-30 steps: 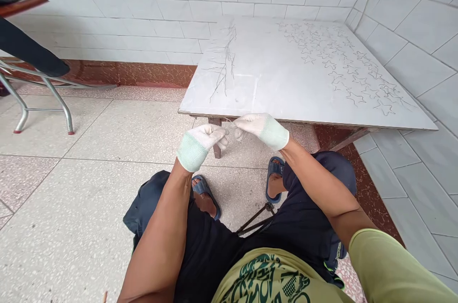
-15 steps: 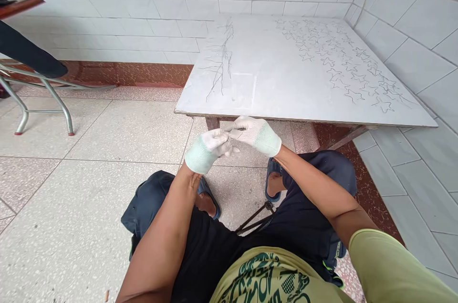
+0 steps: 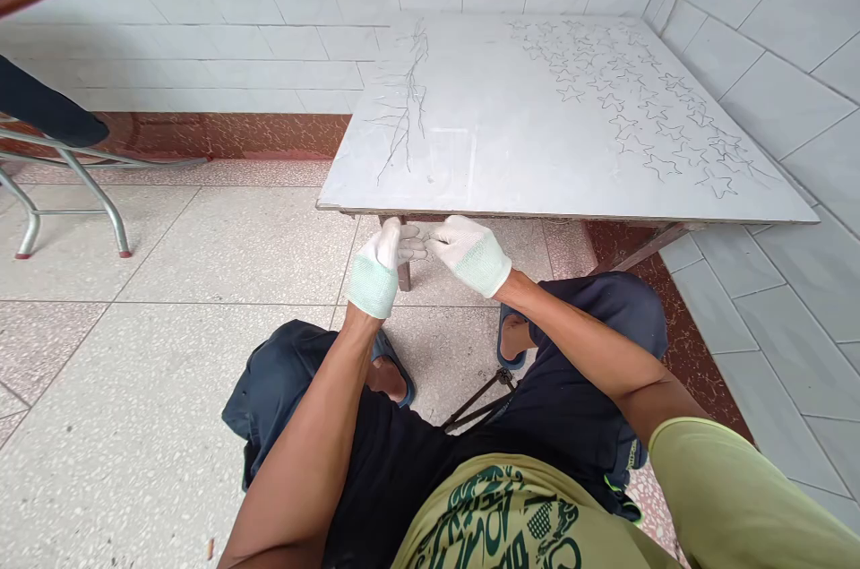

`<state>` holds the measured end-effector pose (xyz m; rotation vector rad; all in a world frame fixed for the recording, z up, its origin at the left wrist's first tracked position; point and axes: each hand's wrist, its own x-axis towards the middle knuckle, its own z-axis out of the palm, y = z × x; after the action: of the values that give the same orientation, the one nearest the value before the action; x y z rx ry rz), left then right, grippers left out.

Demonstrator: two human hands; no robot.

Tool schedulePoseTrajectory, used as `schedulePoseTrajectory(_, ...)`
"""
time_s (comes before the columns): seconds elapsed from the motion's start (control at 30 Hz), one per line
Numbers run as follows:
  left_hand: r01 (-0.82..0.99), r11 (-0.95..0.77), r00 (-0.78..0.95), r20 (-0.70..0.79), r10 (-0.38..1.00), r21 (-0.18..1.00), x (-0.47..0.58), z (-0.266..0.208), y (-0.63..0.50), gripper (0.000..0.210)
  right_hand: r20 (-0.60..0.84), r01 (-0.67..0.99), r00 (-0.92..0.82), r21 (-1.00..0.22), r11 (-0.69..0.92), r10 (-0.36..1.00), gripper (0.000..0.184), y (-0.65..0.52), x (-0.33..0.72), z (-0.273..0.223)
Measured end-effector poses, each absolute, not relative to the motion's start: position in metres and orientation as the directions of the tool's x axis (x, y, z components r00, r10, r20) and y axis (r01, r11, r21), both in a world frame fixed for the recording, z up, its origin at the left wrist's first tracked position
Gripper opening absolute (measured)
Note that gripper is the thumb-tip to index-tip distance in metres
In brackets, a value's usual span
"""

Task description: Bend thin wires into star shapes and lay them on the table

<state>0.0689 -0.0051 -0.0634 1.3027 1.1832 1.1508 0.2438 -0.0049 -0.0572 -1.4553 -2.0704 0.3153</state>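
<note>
My left hand [image 3: 382, 260], in a white and mint-green knit glove, is raised just in front of the table edge, thumb up and fingers bent toward the right. Facing it closely, my right hand [image 3: 468, 248] in a matching glove has its fingertips pinched together. The thin wire between them barely shows now, mostly hidden by the gloves. On the white tabletop [image 3: 511, 148] beyond lie loose, crooked lengths of wire [image 3: 409, 103] at the left. Many wires bent into star shapes [image 3: 662, 164] are spread over the right side.
The tabletop's front edge runs just beyond my hands, with a table leg [image 3: 404, 273] beneath. Tiled walls stand behind and at the right. At the left are a metal-legged stool [image 3: 111, 211] and a person's dark-clad leg [image 3: 50, 107]. A dark metal stand [image 3: 478, 399] is between my feet.
My hands have drawn slightly apart, the left turning more upright. The wire seen at the fingertips before is hardly visible now. The view has shifted slightly.
</note>
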Motion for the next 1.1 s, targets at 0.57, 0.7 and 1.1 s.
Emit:
schedulePoseTrajectory(0.57, 0.249, 0.101, 0.041, -0.114, 0.993, 0.963, 0.072, -0.057, -0.005, 0.026, 0.075, 0.332, -0.079, -0.938, 0.098, 0.994, 0.022, -0.013, 0.251, -0.038)
schedulePoseTrajectory(0.7, 0.543, -0.174, 0.070, 0.163, 0.984, 0.821, 0.077, -0.055, -0.010, 0.058, 0.046, 0.316, -0.063, -0.946, 0.064, 0.997, 0.024, -0.011, 0.251, -0.042)
schedulePoseTrajectory(1.1, 0.834, -0.482, 0.428, 0.236, 0.873, 0.270, 0.075, -0.052, -0.002, 0.026, 0.039, 0.344, -0.222, -0.932, 0.116, 0.974, 0.019, -0.010, 0.255, -0.041)
